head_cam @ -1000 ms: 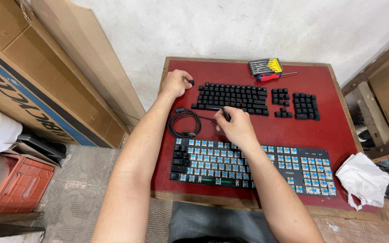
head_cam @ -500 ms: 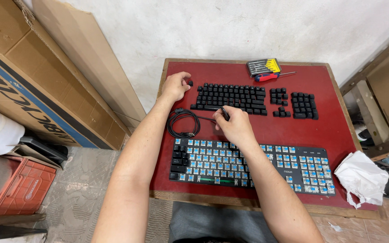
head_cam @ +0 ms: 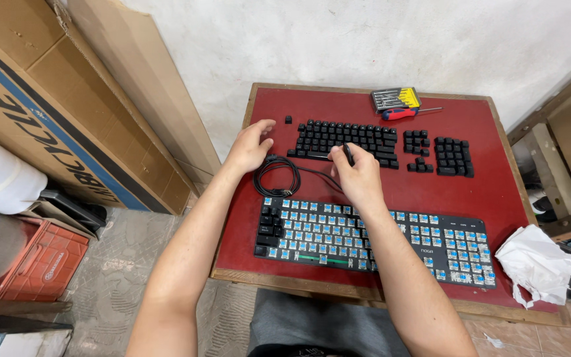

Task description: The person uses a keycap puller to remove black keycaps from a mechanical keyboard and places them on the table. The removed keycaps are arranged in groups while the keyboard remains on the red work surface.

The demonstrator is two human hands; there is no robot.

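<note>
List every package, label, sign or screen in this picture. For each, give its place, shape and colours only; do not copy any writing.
Large cardboard box: leaning at the left, flat brown, blue stripe and dark lettering.
Plain cardboard sheet: against the wall beside the table, brown, no print.
Red plastic crate: on the floor at lower left, rectangular, with a small pale label.
Screwdriver-bit case: at the table's far edge, small, rectangular, yellow and black.
No screens or signs are visible.

Both forearms are bare from the elbow down, with no sleeves, gloves, watch or rings in view. The left hand (head_cam: 251,147) and right hand (head_cam: 358,175) have short nails. Below the bench (head_cam: 338,291) edge, the lap is covered in dark grey fabric.
</note>
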